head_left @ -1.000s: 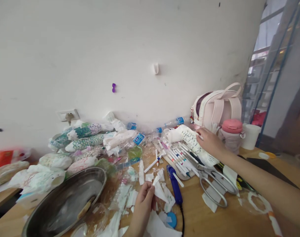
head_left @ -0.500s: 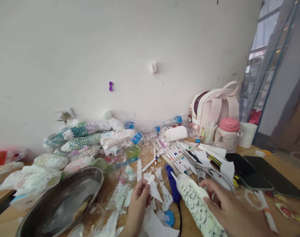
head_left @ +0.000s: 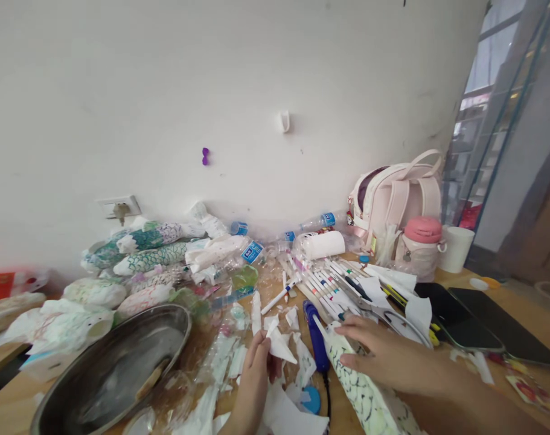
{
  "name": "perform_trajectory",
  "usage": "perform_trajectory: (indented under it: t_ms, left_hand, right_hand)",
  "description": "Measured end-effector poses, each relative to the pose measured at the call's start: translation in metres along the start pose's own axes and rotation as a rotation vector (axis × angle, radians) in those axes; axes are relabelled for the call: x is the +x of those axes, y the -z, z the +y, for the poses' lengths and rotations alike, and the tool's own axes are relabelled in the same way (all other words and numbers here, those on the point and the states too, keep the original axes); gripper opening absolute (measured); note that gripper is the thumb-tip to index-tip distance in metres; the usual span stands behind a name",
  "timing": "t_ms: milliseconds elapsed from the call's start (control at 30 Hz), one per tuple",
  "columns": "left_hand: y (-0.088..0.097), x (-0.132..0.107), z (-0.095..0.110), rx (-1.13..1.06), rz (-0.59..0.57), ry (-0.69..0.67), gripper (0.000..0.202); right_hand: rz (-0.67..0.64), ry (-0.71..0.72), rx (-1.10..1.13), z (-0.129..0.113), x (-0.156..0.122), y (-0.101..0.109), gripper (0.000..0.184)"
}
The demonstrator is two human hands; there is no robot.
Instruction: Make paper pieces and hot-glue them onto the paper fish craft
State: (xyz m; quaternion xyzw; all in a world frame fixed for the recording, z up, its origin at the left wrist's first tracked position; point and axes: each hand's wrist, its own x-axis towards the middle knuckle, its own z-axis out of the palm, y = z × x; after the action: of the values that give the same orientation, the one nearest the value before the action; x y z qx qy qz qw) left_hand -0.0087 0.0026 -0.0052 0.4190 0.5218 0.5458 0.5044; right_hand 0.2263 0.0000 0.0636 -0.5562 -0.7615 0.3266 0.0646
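My left hand (head_left: 255,365) is closed, pinching a small white paper piece (head_left: 271,327) between thumb and fingers above the scraps. My right hand (head_left: 374,347) reaches over a white fish-shaped craft (head_left: 354,377) with dark scale marks and a yellow-green tint. Its fingers are stretched out and apart, over the craft's upper end; I cannot tell how firmly they touch. Between the hands lies a blue glue gun (head_left: 317,341) with its cord trailing toward me. Loose white paper scraps (head_left: 281,347) and a blue bottle cap (head_left: 311,400) lie near my left hand.
At left are a dark oval basin (head_left: 43,402) and several painted fish crafts (head_left: 150,257). Markers (head_left: 317,284), scissors (head_left: 390,317) and plastic bottles (head_left: 317,222) spread across the middle. A pink backpack (head_left: 395,193), a white cup (head_left: 456,249) and two dark flat devices (head_left: 458,317) stand or lie right.
My right hand has moved left and upward over the fish craft, its fingers stretching out. The craft has turned to show more of its side. My left hand has shifted slightly, still pinching paper.
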Motion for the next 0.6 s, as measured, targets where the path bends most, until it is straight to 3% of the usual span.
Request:
perform_trajectory:
  t_ms: [100, 200, 367, 600]
  left_hand:
    - [0.000, 0.001, -0.001, 0.003, -0.006, 0.013, 0.020]
    - [-0.001, 0.002, -0.002, 0.010, -0.007, 0.018, 0.022]
    - [-0.001, 0.001, -0.002, 0.018, -0.003, 0.018, 0.023]
    - [-0.001, -0.001, 0.000, -0.002, -0.007, -0.004, 0.021]
  right_hand:
    - [0.027, 0.110, -0.053, -0.001, 0.025, -0.003, 0.054]
    - [0.065, 0.133, -0.119, -0.007, 0.043, -0.008, 0.046]
    - [0.108, 0.040, -0.113, -0.018, 0.063, -0.020, 0.042]
    - [0.189, -0.099, 0.084, -0.017, 0.079, -0.033, 0.030]
